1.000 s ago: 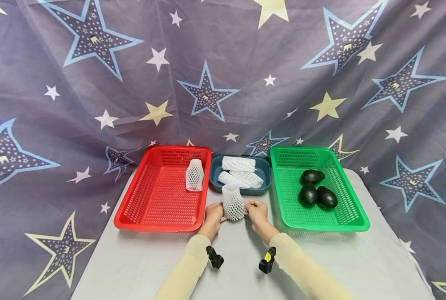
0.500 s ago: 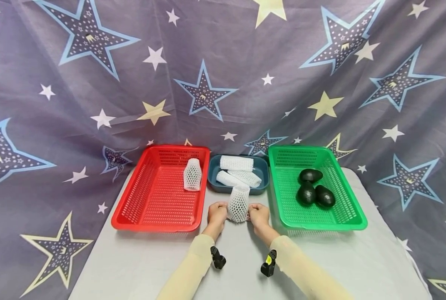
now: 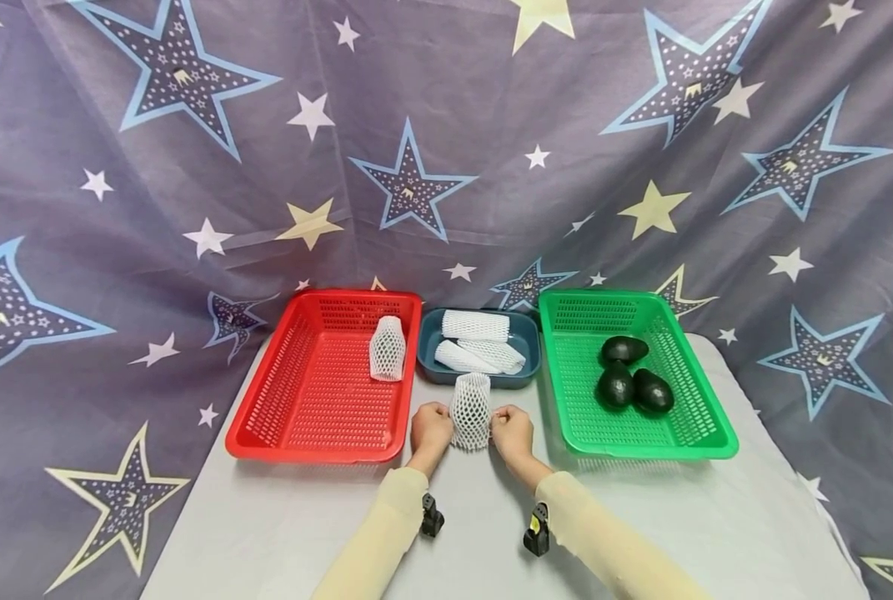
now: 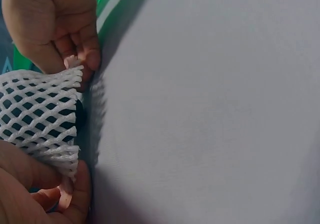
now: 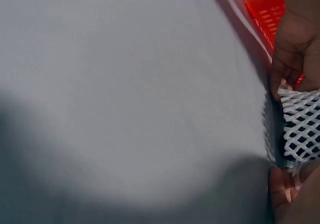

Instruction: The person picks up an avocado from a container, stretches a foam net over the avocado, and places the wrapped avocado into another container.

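Observation:
Between the two hands, a white foam net sleeve (image 3: 471, 410) stands nearly straight, its wide end towards the person. A dark, rounded avocado (image 4: 81, 115) shows through the mesh and at that wide end. The left hand (image 3: 431, 429) pinches the left side of the sleeve's end edge between thumb and fingers. On the opposite side, the right hand (image 3: 514, 431) pinches the edge the same way, seen as the upper hand in the left wrist view. Just behind them, a dark blue tray (image 3: 532, 350) holds several more foam net sleeves (image 3: 484, 354).
A red basket (image 3: 243, 433) stands on the left with one netted avocado (image 3: 388, 348) inside. The green basket (image 3: 724, 433) on the right holds three bare avocados (image 3: 615, 386). All stand on a white-covered table (image 3: 476, 533) before a star-printed curtain (image 3: 491, 208).
The foam net sleeve has swung from leaning left, to leaning right, to nearly straight. Both hands have kept to its two sides and shifted only slightly.

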`<move>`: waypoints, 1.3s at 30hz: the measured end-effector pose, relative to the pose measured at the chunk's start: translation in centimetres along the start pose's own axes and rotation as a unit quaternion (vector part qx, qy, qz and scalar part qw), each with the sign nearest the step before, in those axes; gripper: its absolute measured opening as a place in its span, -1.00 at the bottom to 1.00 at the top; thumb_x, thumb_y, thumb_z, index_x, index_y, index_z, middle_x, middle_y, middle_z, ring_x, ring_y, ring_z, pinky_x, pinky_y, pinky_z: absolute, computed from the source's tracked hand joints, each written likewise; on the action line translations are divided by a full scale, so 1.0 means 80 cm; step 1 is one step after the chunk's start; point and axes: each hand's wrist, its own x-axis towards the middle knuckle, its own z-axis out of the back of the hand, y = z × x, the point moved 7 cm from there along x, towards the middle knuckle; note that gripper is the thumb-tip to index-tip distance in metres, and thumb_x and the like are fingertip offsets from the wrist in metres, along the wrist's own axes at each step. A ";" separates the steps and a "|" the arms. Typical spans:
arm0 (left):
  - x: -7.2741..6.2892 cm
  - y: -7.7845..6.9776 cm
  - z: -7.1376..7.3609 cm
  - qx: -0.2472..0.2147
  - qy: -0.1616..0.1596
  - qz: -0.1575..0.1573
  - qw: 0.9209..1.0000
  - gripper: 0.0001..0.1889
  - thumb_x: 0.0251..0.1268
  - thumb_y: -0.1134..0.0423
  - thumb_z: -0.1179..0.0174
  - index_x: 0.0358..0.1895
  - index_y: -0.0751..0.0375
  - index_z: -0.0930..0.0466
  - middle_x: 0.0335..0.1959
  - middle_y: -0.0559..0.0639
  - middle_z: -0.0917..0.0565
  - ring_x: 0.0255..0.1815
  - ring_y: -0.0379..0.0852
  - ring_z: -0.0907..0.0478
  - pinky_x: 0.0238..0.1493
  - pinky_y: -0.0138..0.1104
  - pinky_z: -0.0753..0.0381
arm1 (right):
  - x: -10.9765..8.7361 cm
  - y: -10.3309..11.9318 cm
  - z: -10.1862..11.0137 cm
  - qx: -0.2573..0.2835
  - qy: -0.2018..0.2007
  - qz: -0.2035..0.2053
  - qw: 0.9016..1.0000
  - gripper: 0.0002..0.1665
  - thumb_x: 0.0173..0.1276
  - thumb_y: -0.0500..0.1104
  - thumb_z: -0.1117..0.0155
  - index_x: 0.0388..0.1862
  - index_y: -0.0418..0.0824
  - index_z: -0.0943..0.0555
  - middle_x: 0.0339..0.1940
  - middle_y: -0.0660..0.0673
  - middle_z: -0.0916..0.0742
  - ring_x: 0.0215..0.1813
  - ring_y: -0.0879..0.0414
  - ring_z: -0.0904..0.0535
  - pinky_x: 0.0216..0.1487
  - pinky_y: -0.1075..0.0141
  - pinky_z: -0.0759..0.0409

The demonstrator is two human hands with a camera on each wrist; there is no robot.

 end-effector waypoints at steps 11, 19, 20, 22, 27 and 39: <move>0.005 -0.005 -0.011 0.035 0.009 -0.056 0.998 -0.92 0.17 0.43 -0.19 -0.41 0.22 -0.66 -0.38 0.15 -0.67 -0.24 0.14 -0.62 -0.15 -0.04 -0.59 | 0.003 0.007 0.002 -0.049 -0.005 0.011 0.999 -0.86 0.31 -0.42 -0.16 -0.32 -0.36 -0.67 -0.48 -0.17 -0.70 -0.46 0.10 -0.58 -0.51 0.37 -0.53; 0.004 -0.014 -0.007 -0.020 -0.035 -0.119 0.992 -0.83 0.13 0.49 -0.19 -0.24 0.30 -0.72 -0.29 0.22 -0.67 -0.15 0.18 -0.61 -0.06 -0.03 -0.59 | 0.003 0.024 0.005 -0.022 -0.020 0.076 0.997 -0.74 0.20 -0.46 -0.22 -0.16 -0.37 -0.73 -0.27 -0.28 -0.77 -0.22 -0.06 -0.65 -0.18 0.22 -0.60; 0.005 -0.016 -0.007 -0.039 -0.035 -0.121 0.991 -0.81 0.14 0.49 -0.17 -0.21 0.30 -0.72 -0.29 0.21 -0.69 -0.16 0.16 -0.63 -0.09 -0.05 -0.61 | 0.003 0.027 0.005 -0.010 -0.015 0.077 0.997 -0.72 0.21 -0.47 -0.22 -0.13 -0.37 -0.74 -0.24 -0.29 -0.78 -0.20 -0.06 -0.66 -0.16 0.23 -0.60; 0.006 -0.018 -0.006 -0.086 -0.022 -0.116 0.989 -0.75 0.19 0.51 -0.12 -0.13 0.28 -0.71 -0.27 0.18 -0.72 -0.19 0.09 -0.64 -0.14 -0.11 -0.60 | 0.002 0.034 0.005 0.025 0.005 0.068 0.997 -0.68 0.24 -0.49 -0.18 -0.05 -0.40 -0.72 -0.20 -0.32 -0.78 -0.20 -0.02 -0.65 -0.20 0.29 -0.60; 0.007 -0.025 -0.006 -0.224 0.034 -0.082 0.970 -0.66 0.27 0.55 -0.01 0.04 0.30 -0.63 -0.21 0.20 -0.76 -0.29 -0.16 -0.59 -0.26 -0.35 -0.52 | 0.001 0.049 0.009 0.125 0.047 0.025 0.991 -0.59 0.31 -0.53 -0.06 0.11 -0.47 -0.62 -0.12 -0.37 -0.75 -0.25 0.18 -0.60 -0.33 0.45 -0.58; -0.011 -0.091 0.020 -0.438 0.239 -0.051 0.865 -0.58 0.55 0.21 -0.07 0.30 0.40 -0.43 -0.04 -0.02 -0.64 -0.11 -0.27 -0.61 -0.07 -0.42 -0.63 | 0.000 0.111 0.054 0.268 0.114 0.050 0.955 -0.49 0.35 -0.48 -0.22 0.29 -0.45 -0.52 -0.07 -0.23 -0.78 -0.15 0.27 -0.70 -0.10 0.28 -0.75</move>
